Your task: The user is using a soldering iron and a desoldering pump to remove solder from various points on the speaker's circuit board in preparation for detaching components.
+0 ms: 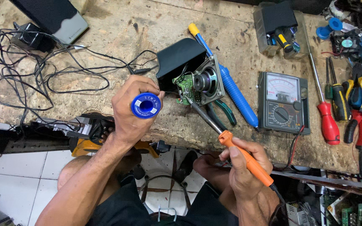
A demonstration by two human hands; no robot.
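Note:
My left hand grips a blue spool of solder wire just left of a small green circuit board. That board hangs out of an opened black speaker box, next to its round speaker driver. My right hand holds an orange-handled soldering iron; the metal tip touches the board's lower edge. Thin wires run from the board into the box.
On the worn wooden bench lie a blue desoldering pump, green-handled pliers, an analog multimeter, red and black screwdrivers, more pliers at the right, a tangle of black cables at left and a second speaker box.

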